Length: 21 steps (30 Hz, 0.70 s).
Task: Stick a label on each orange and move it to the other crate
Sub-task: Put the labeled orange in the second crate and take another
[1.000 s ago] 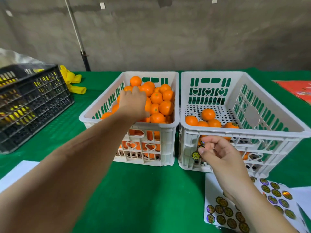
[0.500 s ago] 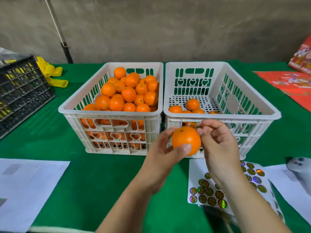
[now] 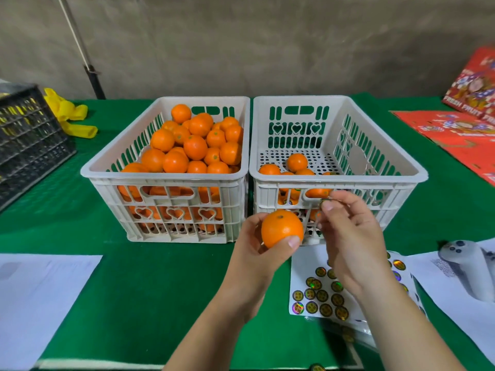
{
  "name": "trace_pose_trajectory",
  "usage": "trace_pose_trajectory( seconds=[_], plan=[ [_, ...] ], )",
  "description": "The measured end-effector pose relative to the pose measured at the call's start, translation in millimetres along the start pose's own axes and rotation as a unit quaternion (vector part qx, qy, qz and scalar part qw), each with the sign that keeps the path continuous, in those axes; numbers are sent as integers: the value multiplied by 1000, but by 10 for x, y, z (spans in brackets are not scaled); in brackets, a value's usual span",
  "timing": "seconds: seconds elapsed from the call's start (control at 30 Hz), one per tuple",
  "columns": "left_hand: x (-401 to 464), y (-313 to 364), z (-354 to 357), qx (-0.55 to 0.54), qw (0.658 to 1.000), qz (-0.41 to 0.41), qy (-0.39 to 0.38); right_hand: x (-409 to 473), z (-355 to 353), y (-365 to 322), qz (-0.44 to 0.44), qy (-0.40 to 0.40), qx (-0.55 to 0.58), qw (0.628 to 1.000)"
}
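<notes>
A green textured cloth (image 3: 150, 285) is spread over the table. Two white slotted plastic crates with heart cut-outs are set side by side: the left crate (image 3: 166, 180) is heaped with round, glossy oranges, while the right crate (image 3: 340, 180) is only sparsely filled. A black lattice crate (image 3: 29, 145) is seen at nine o'clock, red printed cardboard (image 3: 455, 135) at two o'clock, white paper (image 3: 40, 295) at eight o'clock. A sheet of round foil stickers (image 3: 318, 298) is partly covered by the right hand (image 3: 351, 236). One orange (image 3: 281, 228) is gripped by the left hand (image 3: 257, 250) before the right crate. A small round label (image 3: 324, 202) is pinched by the right hand, at one o'clock from the orange, apart from it.
</notes>
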<state>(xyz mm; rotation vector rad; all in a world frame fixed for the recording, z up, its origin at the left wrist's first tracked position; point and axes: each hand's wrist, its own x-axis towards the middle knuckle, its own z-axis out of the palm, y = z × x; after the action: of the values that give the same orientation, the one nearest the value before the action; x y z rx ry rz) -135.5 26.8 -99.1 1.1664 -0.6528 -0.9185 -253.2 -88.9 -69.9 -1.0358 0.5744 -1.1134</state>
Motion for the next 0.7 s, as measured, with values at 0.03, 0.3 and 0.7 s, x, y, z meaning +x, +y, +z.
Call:
trace_pose_trajectory(
  seconds=[0.03, 0.3, 0.7],
  plan=[
    [-4, -2, -19, 5, 1000, 2, 1, -3, -31, -60, -3, -11, -8, 1000],
    [23, -10, -43, -10, 999, 41, -1, -131, -17, -255, 22, -231, -143, 962],
    [-8, 4, -2, 21, 995, 86, -41, -138, -100, -269, 220, -253, -167, 927]
  ],
)
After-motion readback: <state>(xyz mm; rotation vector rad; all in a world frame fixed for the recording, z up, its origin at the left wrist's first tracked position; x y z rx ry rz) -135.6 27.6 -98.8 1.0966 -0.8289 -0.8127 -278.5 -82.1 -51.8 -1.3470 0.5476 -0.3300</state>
